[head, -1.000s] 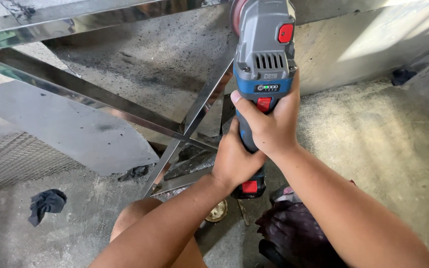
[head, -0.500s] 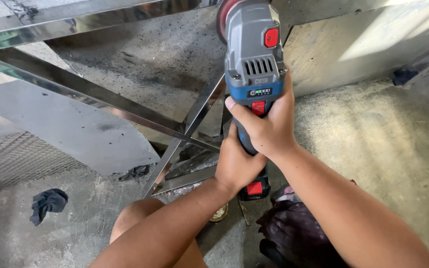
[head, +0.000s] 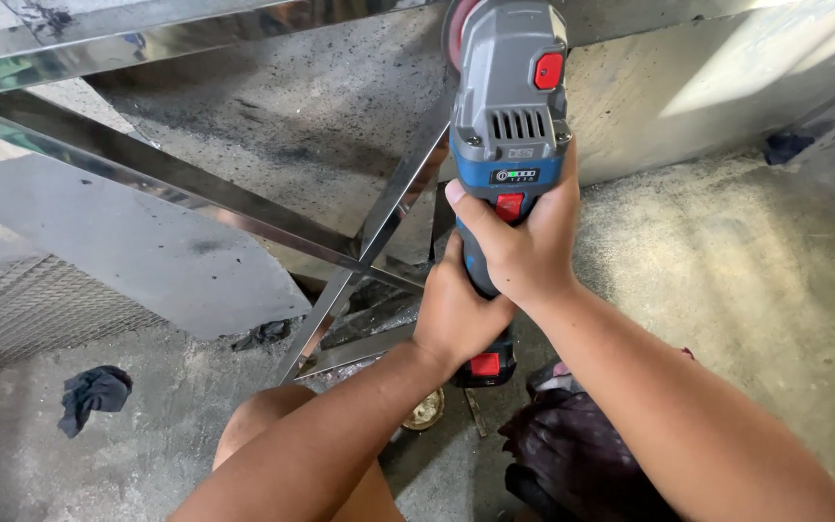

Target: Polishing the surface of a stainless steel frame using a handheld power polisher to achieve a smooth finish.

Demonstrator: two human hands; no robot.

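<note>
Currently gripping a cordless angle grinder (head: 509, 126), grey head, blue band, red button and red battery foot, held out over a polished steel frame (head: 379, 227). Right hand (head: 524, 246) wrapped fully round the blue neck just behind the head, fingers (head: 480, 227) curled shut, thumb side toward the vents. Left hand (head: 458, 314) closed round the slimmer handle below that, just above the battery. Disc end at the grinder's top, touching or nearly touching a frame bar; cannot tell which, partly cut off. Likely heavy and front-weighted, rigid, hard plastic shell, not fragile; probably twists under torque, so two-handed hold on neck and handle looks right, well clear of disc. Left of the grinder: dark rag (head: 94, 394) on concrete floor (head: 746, 280). Below the grinder: dark cloth bundle (head: 582, 454), bare knee (head: 263, 425).
</note>
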